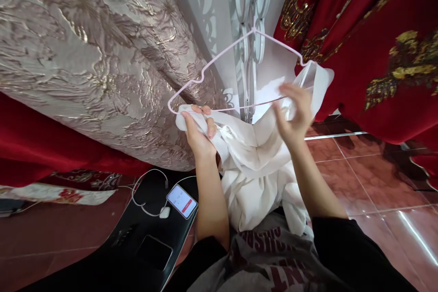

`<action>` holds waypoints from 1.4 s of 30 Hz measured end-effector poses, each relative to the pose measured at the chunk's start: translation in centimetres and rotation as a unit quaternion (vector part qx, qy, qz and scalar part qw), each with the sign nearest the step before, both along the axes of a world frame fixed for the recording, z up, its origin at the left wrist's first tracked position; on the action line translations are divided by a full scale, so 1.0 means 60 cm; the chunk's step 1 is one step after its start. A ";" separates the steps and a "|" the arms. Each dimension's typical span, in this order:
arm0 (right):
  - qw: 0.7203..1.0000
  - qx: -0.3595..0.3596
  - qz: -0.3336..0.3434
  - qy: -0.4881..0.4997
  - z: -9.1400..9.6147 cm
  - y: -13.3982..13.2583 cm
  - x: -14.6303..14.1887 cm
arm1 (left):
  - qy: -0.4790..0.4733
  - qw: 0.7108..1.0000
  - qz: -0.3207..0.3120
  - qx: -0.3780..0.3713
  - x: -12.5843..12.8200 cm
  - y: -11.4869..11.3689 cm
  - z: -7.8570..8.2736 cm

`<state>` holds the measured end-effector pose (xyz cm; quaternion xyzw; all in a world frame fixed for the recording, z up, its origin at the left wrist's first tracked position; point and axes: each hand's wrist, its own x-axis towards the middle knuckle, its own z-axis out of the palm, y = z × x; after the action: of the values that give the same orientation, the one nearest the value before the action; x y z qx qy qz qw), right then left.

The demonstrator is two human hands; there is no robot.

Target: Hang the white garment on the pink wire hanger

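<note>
A pale pink clothes hanger [226, 52] hangs by its hook in the middle of the view. One shoulder of a white garment [258, 155] is over the hanger's right arm, and the rest drapes down toward my lap. My left hand [201, 132] grips the garment's other shoulder at the hanger's lower left corner, fingers closed around the cloth. My right hand [296, 112] is by the right end of the hanger's bottom bar, thumb and fingers apart, slightly blurred. Cloth lies behind it, and I see nothing gripped between its fingers.
White scrollwork metal [251, 0] rises behind the hanger. A shiny patterned curtain [102, 64] hangs left, red cloth with gold trim [376, 54] right. Lower left, a black table [119, 232] holds a lit phone [182, 201], a white charger [164, 212] and its cable. Reddish tiles [369, 178] cover the floor.
</note>
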<state>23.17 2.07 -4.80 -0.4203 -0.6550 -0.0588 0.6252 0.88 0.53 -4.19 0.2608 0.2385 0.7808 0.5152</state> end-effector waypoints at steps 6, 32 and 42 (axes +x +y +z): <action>0.923 -0.184 -0.008 0.339 -0.014 0.050 0.117 | 0.006 0.999 -0.009 -0.032 -0.002 0.001 0.003; 0.883 -0.162 0.145 0.417 0.078 0.051 0.149 | -0.013 0.999 -0.024 -0.023 -0.001 -0.009 -0.008; 0.925 -0.269 0.104 0.246 0.103 0.038 0.091 | -0.004 1.000 -0.015 0.001 -0.005 -0.008 -0.013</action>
<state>28.66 4.36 1.38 -0.5032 -0.5116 0.2907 0.6329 0.57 0.07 -4.97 0.2619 0.2317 0.7743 0.5275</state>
